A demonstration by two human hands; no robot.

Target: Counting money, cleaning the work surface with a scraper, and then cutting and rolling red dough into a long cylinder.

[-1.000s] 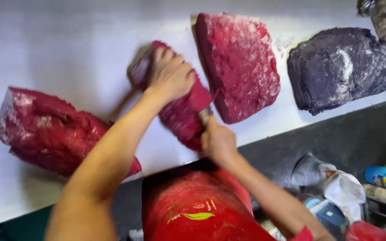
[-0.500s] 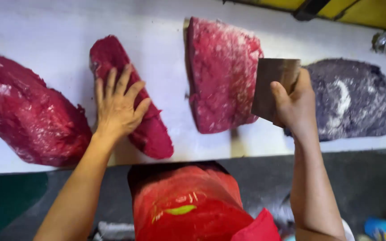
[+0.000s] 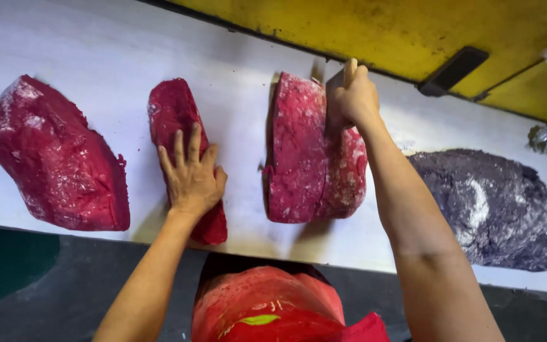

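Note:
My left hand (image 3: 191,176) lies flat, fingers spread, on a narrow dark-red slab (image 3: 173,111) on the white table (image 3: 96,44). My right hand (image 3: 354,96) is closed around the handle of a cleaver (image 3: 335,83). Its blade stands at the far top of a larger red block (image 3: 299,155), which shows a cut line running down it. My right forearm crosses that block's right edge. Most of the blade is hidden by my hand and the block.
A big red block (image 3: 55,158) lies at the left and a dark purple block (image 3: 492,209) at the right. A yellow panel (image 3: 381,28) with a black bracket runs along the far side. My red apron (image 3: 267,304) is at the near edge.
My right hand has brought the cleaver from the air at the right down and left onto the middle red block. My left hand stays on the narrow slab.

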